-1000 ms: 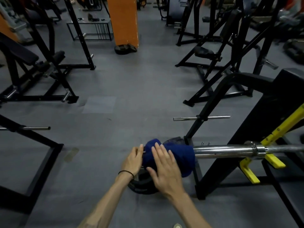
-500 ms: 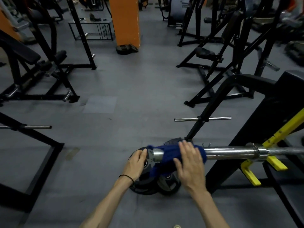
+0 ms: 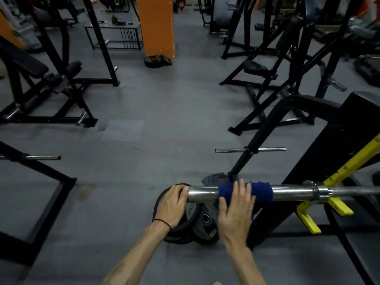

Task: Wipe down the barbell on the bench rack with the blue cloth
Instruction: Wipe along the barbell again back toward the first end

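The barbell [image 3: 287, 191] is held on the bench rack [image 3: 333, 145]; its sleeve is wrapped by the blue cloth [image 3: 261, 191]. The cloth is gripped by the right hand [image 3: 236, 210], fingers curled over; the bare sleeve end is apparently cupped by the left hand [image 3: 171, 204].

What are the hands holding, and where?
Right hand grips the blue cloth wrapped around the barbell sleeve; left hand holds the sleeve's end.
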The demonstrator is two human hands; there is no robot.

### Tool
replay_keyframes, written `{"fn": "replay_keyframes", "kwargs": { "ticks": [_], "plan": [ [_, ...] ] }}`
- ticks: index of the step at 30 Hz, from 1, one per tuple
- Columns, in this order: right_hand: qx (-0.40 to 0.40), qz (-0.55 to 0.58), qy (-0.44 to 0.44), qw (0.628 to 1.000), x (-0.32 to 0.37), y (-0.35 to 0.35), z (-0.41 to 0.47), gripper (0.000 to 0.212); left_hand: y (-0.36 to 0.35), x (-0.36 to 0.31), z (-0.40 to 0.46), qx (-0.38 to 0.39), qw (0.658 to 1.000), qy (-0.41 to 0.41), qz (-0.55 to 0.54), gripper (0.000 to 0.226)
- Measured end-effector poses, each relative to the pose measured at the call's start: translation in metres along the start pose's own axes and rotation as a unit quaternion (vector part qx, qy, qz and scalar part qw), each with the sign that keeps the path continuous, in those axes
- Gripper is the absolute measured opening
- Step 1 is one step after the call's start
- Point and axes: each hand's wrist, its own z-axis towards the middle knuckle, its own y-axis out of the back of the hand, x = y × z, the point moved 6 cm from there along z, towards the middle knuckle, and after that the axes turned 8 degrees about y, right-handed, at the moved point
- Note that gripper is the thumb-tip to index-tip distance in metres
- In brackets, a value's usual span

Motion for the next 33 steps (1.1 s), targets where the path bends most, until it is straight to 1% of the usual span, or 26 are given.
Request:
{"fn": "replay_keyframes", "kwargs": {
  "ticks": [1,2,4,6,7,8,9,11,13,14,15,17,18,19,20,21,23,24,25,26,28,29,30,31,32,33],
  "plan": [
    [0.014,0.021,-0.001,1.0,0.022,-0.01,-0.004,0.068,0.0,-0.001,-0.001,0.004,1.0,-0.004,-0.004,0.037],
    [0.037,0.039,0.03,0.998,0.043,-0.02,-0.009,0.068,-0.001,-0.003,-0.002,0.007,1.0,-0.013,-0.006,0.043],
    [0.088,0.045,0.137,0.986,0.069,-0.032,-0.021,0.066,-0.004,-0.005,-0.003,0.018,0.999,-0.025,-0.013,0.05],
    [0.12,0.014,0.228,0.966,0.057,-0.027,-0.017,0.064,-0.006,-0.008,-0.005,0.023,0.999,-0.028,-0.016,0.054],
    [0.125,-0.007,0.252,0.96,0.043,-0.022,-0.013,0.063,-0.007,-0.007,-0.005,0.015,0.999,-0.029,-0.013,0.054],
    [0.116,-0.026,0.255,0.96,0.025,-0.014,-0.007,0.063,-0.008,-0.006,-0.005,0.007,1.0,-0.023,-0.011,0.05],
    [0.1,-0.039,0.232,0.967,0.005,-0.004,-0.001,0.062,-0.009,-0.007,-0.005,0.008,1.0,-0.01,-0.01,0.044],
    [0.068,-0.038,0.135,0.988,-0.029,0.014,0.007,0.062,-0.011,-0.009,0.0,0.005,1.0,0.02,-0.001,0.031],
    [0.04,-0.006,0.032,0.999,-0.028,0.012,0.007,0.065,-0.009,-0.008,0.008,-0.029,0.993,0.081,-0.084,0.029],
    [0.038,0.013,0.009,0.999,-0.011,0.004,0.004,0.067,-0.008,-0.009,0.011,-0.027,0.993,0.073,-0.089,0.029],
    [0.05,0.029,0.02,0.998,0.014,-0.006,0.001,0.069,-0.008,-0.008,0.015,-0.014,0.994,0.09,-0.055,0.033],
    [0.102,0.039,0.127,0.986,0.06,-0.025,-0.013,0.069,-0.004,-0.011,0.017,-0.022,0.996,0.079,0.027,0.052],
    [0.121,0.028,0.19,0.974,0.068,-0.028,-0.016,0.067,-0.003,-0.01,0.017,-0.022,0.997,0.068,0.043,0.055],
    [0.121,0.01,0.231,0.965,0.061,-0.025,-0.013,0.065,-0.001,-0.012,0.013,-0.022,0.998,0.043,0.044,0.059],
    [0.112,-0.007,0.243,0.964,0.045,-0.02,-0.007,0.063,0.0,-0.012,0.01,-0.023,0.998,0.02,0.047,0.065],
    [0.09,-0.022,0.224,0.97,0.024,-0.012,-0.002,0.061,0.003,-0.011,0.006,-0.028,0.998,-0.003,0.048,0.069],
    [0.046,-0.015,0.117,0.992,-0.003,0.003,0.001,0.061,0.008,-0.006,0.001,-0.037,0.997,-0.018,0.058,0.068],
    [0.038,-0.001,0.067,0.997,0.001,0.002,-0.002,0.063,0.012,-0.004,0.0,-0.045,0.997,-0.021,0.066,0.068],
    [0.042,0.013,0.045,0.998,0.016,-0.006,-0.006,0.066,0.015,-0.003,-0.003,-0.049,0.995,-0.025,0.08,0.07],
    [0.063,0.028,0.058,0.996,0.037,-0.016,-0.01,0.068,0.017,-0.004,-0.005,-0.052,0.994,-0.033,0.087,0.075],
    [0.112,0.027,0.172,0.978,0.064,-0.028,-0.018,0.069,0.018,-0.003,-0.006,-0.046,0.993,-0.042,0.099,0.083],
    [0.129,0.011,0.224,0.966,0.059,-0.027,-0.014,0.067,0.02,-0.003,-0.007,-0.046,0.992,-0.05,0.106,0.083],
    [0.132,-0.007,0.249,0.959,0.043,-0.021,-0.007,0.065,0.021,-0.004,-0.007,-0.052,0.991,-0.056,0.11,0.082],
    [0.124,-0.026,0.25,0.96,0.023,-0.014,0.001,0.064,0.023,-0.004,-0.007,-0.055,0.991,-0.056,0.11,0.081],
    [0.111,-0.043,0.221,0.968,0.001,-0.004,0.008,0.064,0.024,-0.005,-0.006,-0.054,0.991,-0.058,0.109,0.079],
    [0.091,-0.051,0.166,0.981,-0.022,0.007,0.012,0.064,0.023,-0.007,-0.008,-0.054,0.991,-0.06,0.11,0.078]
  ]
}}
